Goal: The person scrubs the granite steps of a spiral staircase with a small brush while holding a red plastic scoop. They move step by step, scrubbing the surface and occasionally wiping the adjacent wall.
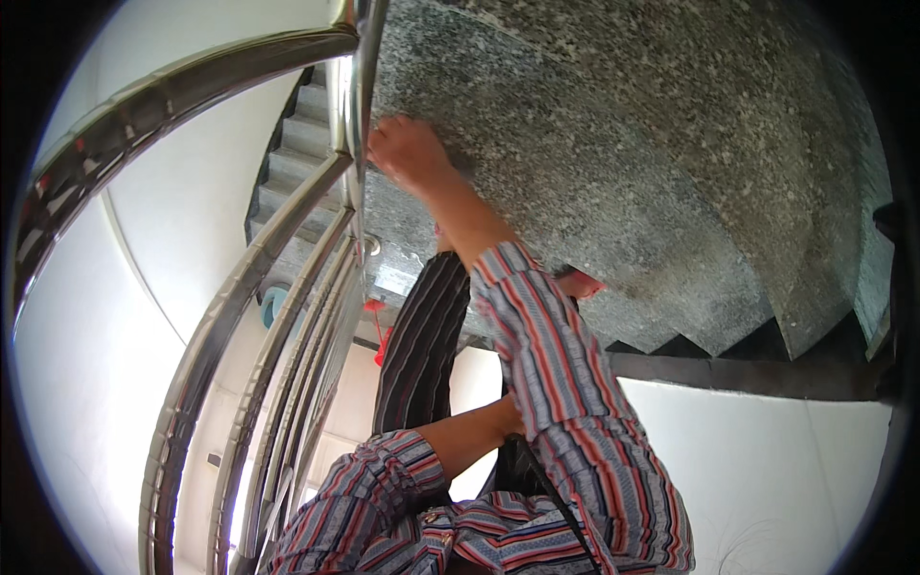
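Observation:
My right hand (411,154) reaches forward over the speckled grey stone step (575,158), its fingers curled up against the polished metal railing post (351,108). Whether the fingers grip the post or hold something small, I cannot tell. My left forearm (474,437) crosses my body, and the left hand is hidden behind my right sleeve (553,345). Both sleeves are striped in red, grey and navy. Below them shows a dark striped trouser leg (424,345). Part of a foot (581,283) stands on the stone.
Curved metal handrails (208,402) run along my left side. Beyond them, a flight of stairs (302,136) and a light blue basin (273,305) are visible. A red object (381,345) is lower down. Zigzag step edges (719,352) meet a white wall (755,445) at right.

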`<state>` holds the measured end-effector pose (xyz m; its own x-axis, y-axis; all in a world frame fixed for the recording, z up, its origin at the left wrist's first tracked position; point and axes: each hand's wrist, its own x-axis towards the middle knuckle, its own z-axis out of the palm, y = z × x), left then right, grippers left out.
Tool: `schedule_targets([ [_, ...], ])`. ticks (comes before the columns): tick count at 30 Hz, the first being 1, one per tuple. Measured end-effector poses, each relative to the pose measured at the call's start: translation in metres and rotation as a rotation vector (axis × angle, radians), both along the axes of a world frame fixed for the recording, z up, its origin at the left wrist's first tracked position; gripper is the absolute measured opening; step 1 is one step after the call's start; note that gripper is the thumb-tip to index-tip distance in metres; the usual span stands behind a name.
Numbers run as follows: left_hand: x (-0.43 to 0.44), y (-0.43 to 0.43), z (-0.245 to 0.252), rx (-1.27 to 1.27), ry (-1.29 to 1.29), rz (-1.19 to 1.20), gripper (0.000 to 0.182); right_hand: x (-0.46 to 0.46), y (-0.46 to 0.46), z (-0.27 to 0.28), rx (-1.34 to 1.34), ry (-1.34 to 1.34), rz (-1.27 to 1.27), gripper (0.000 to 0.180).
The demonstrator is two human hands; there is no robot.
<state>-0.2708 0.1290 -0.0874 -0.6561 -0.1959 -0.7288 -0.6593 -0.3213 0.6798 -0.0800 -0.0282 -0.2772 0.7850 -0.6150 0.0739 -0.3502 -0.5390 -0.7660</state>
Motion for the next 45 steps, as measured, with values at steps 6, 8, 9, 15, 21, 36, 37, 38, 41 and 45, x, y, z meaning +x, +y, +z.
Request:
schedule_targets([
  [6, 0.000, 0.002, 0.002, -0.004, -0.001, 0.015, 0.039, -0.049, -0.013, 0.012, 0.072, -0.120, -0.139, 0.028],
  [8, -0.002, 0.001, 0.003, -0.008, -0.004, 0.025, 0.039, -0.112, -0.008, 0.017, 0.161, 0.137, -0.038, 0.030],
  [9, -0.003, 0.000, 0.004, -0.009, -0.002, 0.031, 0.039, -0.136, -0.006, 0.018, 0.021, 0.073, 0.027, 0.027],
  [15, 0.005, 0.001, -0.002, -0.008, -0.009, 0.057, 0.039, -0.089, -0.009, 0.005, -0.141, -0.024, 0.078, 0.017],
  [21, 0.010, 0.006, -0.008, -0.006, -0.032, 0.047, 0.039, 0.052, -0.034, -0.003, -0.119, -0.089, -0.096, 0.011],
  [36, -0.005, 0.003, -0.003, 0.003, -0.022, 0.078, 0.040, -0.023, -0.034, -0.003, -0.253, -0.059, 0.002, 0.018],
  [37, -0.003, 0.004, -0.004, 0.004, -0.027, 0.075, 0.040, -0.001, -0.039, -0.005, -0.268, -0.011, 0.022, 0.014],
  [38, -0.002, 0.004, -0.005, 0.002, -0.024, 0.072, 0.040, 0.017, -0.043, -0.005, -0.261, -0.021, -0.004, 0.017],
  [41, -0.002, 0.004, -0.006, 0.003, -0.031, 0.077, 0.040, 0.027, -0.048, 0.000, -0.153, -0.062, -0.037, 0.021],
  [45, -0.006, 0.000, -0.004, 0.001, -0.027, 0.082, 0.040, -0.061, -0.042, 0.013, -0.043, -0.093, -0.209, 0.026],
])
